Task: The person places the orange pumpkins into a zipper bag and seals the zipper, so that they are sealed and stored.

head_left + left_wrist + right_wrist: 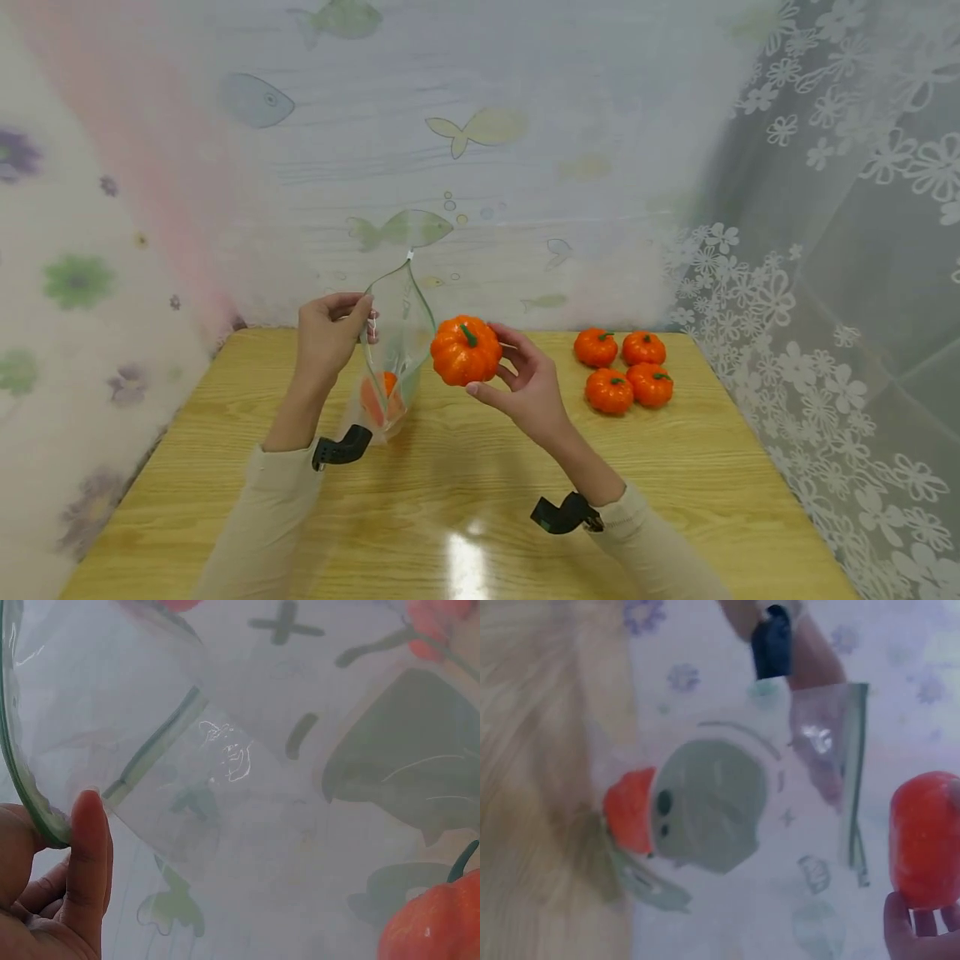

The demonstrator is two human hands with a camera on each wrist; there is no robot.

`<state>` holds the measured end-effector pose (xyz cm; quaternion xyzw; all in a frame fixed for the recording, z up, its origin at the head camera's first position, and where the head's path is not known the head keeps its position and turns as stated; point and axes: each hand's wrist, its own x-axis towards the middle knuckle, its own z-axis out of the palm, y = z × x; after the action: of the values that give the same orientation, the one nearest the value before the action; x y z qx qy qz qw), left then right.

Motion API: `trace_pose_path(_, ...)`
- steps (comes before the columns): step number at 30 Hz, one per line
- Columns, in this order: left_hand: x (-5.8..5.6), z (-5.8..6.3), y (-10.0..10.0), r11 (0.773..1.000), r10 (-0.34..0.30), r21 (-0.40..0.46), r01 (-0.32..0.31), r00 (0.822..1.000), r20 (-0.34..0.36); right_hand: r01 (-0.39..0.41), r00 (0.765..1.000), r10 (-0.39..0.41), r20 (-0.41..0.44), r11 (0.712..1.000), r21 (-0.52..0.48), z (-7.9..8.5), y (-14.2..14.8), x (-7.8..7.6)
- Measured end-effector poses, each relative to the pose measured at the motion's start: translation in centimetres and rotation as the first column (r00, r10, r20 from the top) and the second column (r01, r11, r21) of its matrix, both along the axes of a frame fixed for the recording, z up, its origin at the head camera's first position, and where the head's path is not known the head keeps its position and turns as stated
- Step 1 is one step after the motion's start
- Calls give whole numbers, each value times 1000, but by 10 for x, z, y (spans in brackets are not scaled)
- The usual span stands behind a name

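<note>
My left hand (330, 337) pinches the edge of a clear zip bag (408, 312) with a green seal, thumb against fingers. The mouth of the bag gapes, and an orange pumpkin (390, 385) lies at its bottom, partly veiled by the film. To the right of the opening, my right hand (528, 383) holds a small orange pumpkin (467, 350) with a green stem, between thumb and fingers, above the table. In the right wrist view, printed grey-green figures show on the bag (712, 802), and the held pumpkin (926, 840) is at the right edge.
Several orange pumpkins (628, 372) sit grouped at the back right of the wooden table (480, 467). A curtain with fish prints (487, 167) hangs behind the table, and a white-flowered sheer curtain (810, 367) stands along the right side.
</note>
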<state>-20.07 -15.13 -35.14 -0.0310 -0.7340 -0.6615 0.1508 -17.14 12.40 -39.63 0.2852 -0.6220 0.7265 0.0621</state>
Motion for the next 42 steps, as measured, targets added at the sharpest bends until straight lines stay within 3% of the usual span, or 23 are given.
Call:
trace_pose_path(5, 1, 0, 1, 1000, 1, -5, -1, 1000, -11, -16, 1000, 16, 24, 1000, 18, 17, -10, 1)
trace_pose_path(12, 1, 0, 3, 1000, -9, -22, 9, 1000, -17, 12, 1000, -13, 10, 998, 68, 36, -30, -8)
trace_pose_path(19, 0, 1, 7, 994, 26, -107, -29, 999, -27, -50, 999, 49, 25, 997, 62, 47, -51, -15)
trace_pose_path(23, 0, 2, 5, 993, 15, -116, -19, 999, -31, -63, 997, 60, 41, 995, 74, 47, -58, -16)
trace_pose_path(28, 4, 5, 3, 993, -8, -116, 5, 1000, -24, -25, 998, 19, 52, 992, 120, 41, -61, -18)
trace_pose_path(33, 3, 6, 2, 997, -68, -29, 67, 997, -31, 11, 998, -20, 58, 987, 158, 34, -59, -22)
trace_pose_path(42, 0, 8, 3, 995, -98, -21, 97, 994, -50, 66, 998, -69, 4, 971, 232, 28, -59, -26)
